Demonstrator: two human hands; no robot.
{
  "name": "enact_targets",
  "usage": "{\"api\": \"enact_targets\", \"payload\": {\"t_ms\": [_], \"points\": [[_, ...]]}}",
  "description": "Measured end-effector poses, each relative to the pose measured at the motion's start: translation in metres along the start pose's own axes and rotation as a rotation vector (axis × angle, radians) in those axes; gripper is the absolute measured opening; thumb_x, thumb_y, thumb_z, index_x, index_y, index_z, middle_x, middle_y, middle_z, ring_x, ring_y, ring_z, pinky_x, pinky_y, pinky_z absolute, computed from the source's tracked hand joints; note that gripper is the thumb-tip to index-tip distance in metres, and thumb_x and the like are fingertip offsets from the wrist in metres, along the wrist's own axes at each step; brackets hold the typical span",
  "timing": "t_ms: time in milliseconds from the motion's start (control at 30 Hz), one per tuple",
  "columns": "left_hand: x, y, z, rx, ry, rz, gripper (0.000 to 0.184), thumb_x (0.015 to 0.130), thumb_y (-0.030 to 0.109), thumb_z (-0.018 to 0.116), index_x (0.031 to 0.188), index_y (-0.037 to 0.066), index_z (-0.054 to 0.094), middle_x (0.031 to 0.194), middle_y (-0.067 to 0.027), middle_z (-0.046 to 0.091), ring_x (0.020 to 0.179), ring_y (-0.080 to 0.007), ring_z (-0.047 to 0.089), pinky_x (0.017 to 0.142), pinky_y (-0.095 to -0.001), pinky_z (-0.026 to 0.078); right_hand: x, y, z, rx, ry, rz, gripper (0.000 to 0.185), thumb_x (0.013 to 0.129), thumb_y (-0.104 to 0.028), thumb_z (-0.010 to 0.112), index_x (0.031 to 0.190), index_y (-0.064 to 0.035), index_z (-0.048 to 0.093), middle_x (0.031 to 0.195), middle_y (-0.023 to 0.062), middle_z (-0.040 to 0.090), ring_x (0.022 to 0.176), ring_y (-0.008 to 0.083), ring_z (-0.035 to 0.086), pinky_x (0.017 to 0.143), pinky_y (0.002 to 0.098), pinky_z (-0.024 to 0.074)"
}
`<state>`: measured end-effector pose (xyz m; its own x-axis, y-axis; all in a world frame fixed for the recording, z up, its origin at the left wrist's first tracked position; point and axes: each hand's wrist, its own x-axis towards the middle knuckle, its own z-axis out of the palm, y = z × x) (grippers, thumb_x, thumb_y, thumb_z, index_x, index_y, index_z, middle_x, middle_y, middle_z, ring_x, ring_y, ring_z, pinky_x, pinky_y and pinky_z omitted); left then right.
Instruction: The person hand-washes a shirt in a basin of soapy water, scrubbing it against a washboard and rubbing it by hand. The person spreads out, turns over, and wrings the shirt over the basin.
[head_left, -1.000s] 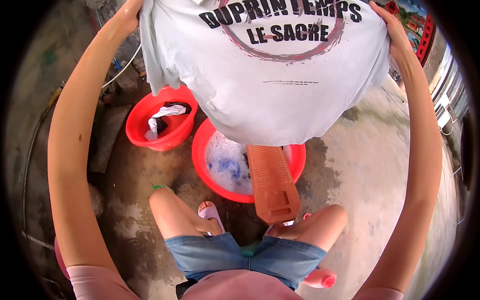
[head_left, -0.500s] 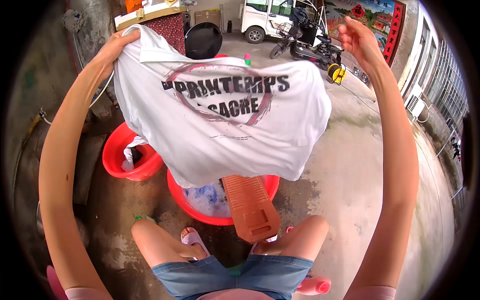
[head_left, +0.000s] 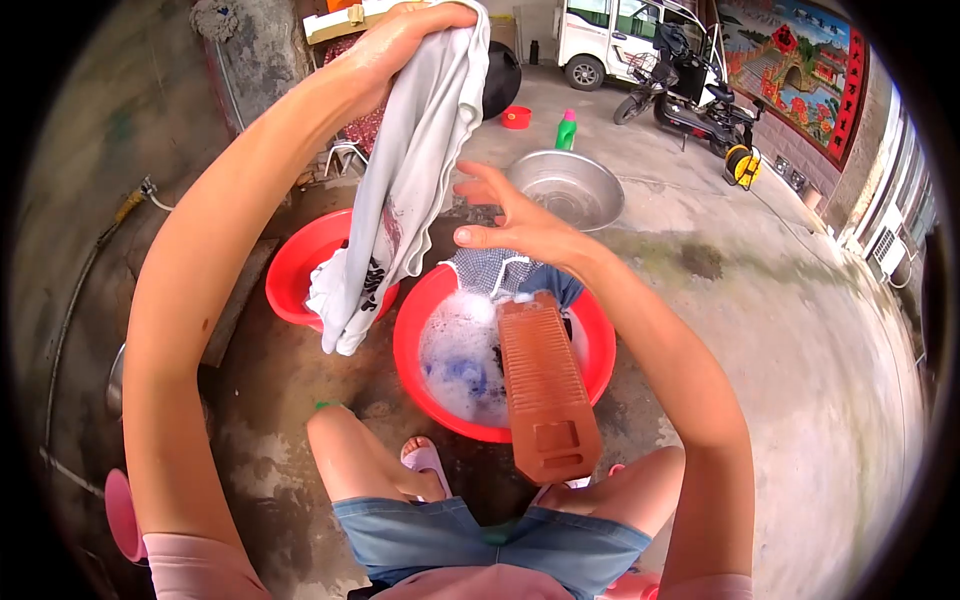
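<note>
My left hand is closed on the top of a white T-shirt with dark printing, which hangs down in folds over a red basin at the left. To the right of the shirt, my right hand is open, fingers apart and holding nothing. Below it stands a larger red basin of foamy water. A brown washboard leans in that basin towards my knees. Checked cloth and blue cloth lie at its far rim.
Beyond the basins are a metal basin, a green bottle with a pink cap and a small red bowl. Further back stand a scooter, a white vehicle and a yellow cable reel. A hose runs along the left wall.
The shirt was spread wide in front of me and now hangs bunched from my left hand, further left. My right hand has come down and inward from the upper right.
</note>
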<state>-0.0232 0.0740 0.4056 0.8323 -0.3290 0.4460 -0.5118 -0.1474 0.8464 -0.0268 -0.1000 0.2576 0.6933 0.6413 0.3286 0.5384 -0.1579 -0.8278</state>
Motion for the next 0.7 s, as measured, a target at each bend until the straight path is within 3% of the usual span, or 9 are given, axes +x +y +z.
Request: {"api": "enact_targets", "payload": {"t_ms": [33,67,167,267,333,467,500,600,700], "points": [[0.004,0.002,-0.007,-0.015,0.06,0.041,0.025,0.082,0.031,0.055,0.092,0.008,0.059,0.083,-0.003,0.062,0.072,-0.011,0.061,0.066,-0.0261,0.049,0.002,0.004,0.015,0.064,-0.038,0.01,0.096,0.066,-0.048,0.071,0.135,-0.0038,0.02,0.127,0.0234,0.039,0.124,0.0321,0.032,0.1,0.0426,0.0269],[0.013,0.006,-0.01,-0.3,0.041,-0.06,0.022,0.077,0.017,0.049,0.092,0.002,0.057,0.08,-0.0093,0.062,0.071,-0.0196,0.06,0.068,-0.0325,0.049,0.003,0.011,0.028,0.13,-0.075,0.022,0.092,0.067,-0.046,0.071,0.134,-0.0041,0.023,0.123,0.0226,0.044,0.122,0.0305,0.035,0.1,0.0417,0.0275],[0.0,0.016,-0.022,-0.286,0.135,0.075,0.021,0.082,0.022,0.05,0.097,0.009,0.058,0.083,-0.0043,0.062,0.072,-0.0163,0.059,0.067,-0.0323,0.049,-0.017,0.035,0.05,0.092,-0.122,0.118,0.056,0.075,-0.024,0.064,0.121,-0.0008,0.041,0.104,0.0131,0.058,0.096,0.022,0.055,0.091,0.0329,0.0367],[0.0,-0.017,-0.039,-0.257,0.168,0.025,0.02,0.083,0.021,0.048,0.097,0.01,0.057,0.083,-0.0042,0.061,0.073,-0.0172,0.06,0.069,-0.0337,0.049,-0.053,0.079,0.039,0.268,-0.036,0.255,0.037,0.081,-0.019,0.053,0.113,-0.0025,0.045,0.095,0.007,0.059,0.091,0.0146,0.055,0.084,0.027,0.0394],[-0.006,-0.047,-0.04,-0.202,0.199,-0.123,0.018,0.084,0.02,0.047,0.096,0.009,0.056,0.083,-0.0052,0.061,0.074,-0.0183,0.06,0.069,-0.0341,0.049,-0.089,0.071,0.02,0.553,0.215,0.398,0.026,0.084,-0.015,0.045,0.107,-0.0041,0.047,0.096,0.0039,0.056,0.089,0.0112,0.052,0.081,0.025,0.0398],[0.01,-0.149,-0.018,-0.257,0.007,-0.173,0.024,0.088,0.023,0.044,0.101,0.005,0.054,0.091,-0.0084,0.062,0.082,-0.0202,0.06,0.078,-0.0346,0.048,-0.148,0.1,-0.017,0.437,0.556,0.465,0.027,0.086,-0.02,0.042,0.108,-0.005,0.048,0.111,0.0067,0.05,0.101,0.0103,0.047,0.086,0.0262,0.0387],[0.008,-0.179,-0.016,-0.095,0.024,-0.216,0.027,0.086,0.032,0.052,0.095,0.008,0.058,0.089,-0.002,0.062,0.08,-0.0102,0.059,0.073,-0.0278,0.048,-0.157,0.105,-0.022,0.506,0.61,0.528,0.033,0.085,-0.022,0.05,0.112,-0.0031,0.046,0.11,0.0062,0.052,0.099,0.0109,0.049,0.084,0.0256,0.0394],[-0.01,-0.244,0.045,-0.453,0.105,-0.392,0.033,0.089,0.034,0.046,0.103,0.006,0.055,0.101,-0.0049,0.06,0.091,-0.0166,0.058,0.084,-0.0321,0.044,-0.184,0.131,-0.024,0.253,0.5,0.627,0.04,0.08,-0.029,0.06,0.108,-0.0015,0.052,0.098,0.0037,0.057,0.09,0.0128,0.053,0.083,0.028,0.0397],[-0.052,-0.348,0.105,-0.632,0.029,-0.741,0.041,0.091,0.036,0.04,0.107,0.001,0.052,0.104,-0.0091,0.058,0.094,-0.0192,0.056,0.083,-0.0329,0.044,-0.215,0.197,-0.026,-0.117,0.373,0.852,0.04,0.075,-0.023,0.065,0.108,-0.0045,0.056,0.093,0.0136,0.061,0.086,0.0211,0.058,0.078,0.0323,0.0433]]}}
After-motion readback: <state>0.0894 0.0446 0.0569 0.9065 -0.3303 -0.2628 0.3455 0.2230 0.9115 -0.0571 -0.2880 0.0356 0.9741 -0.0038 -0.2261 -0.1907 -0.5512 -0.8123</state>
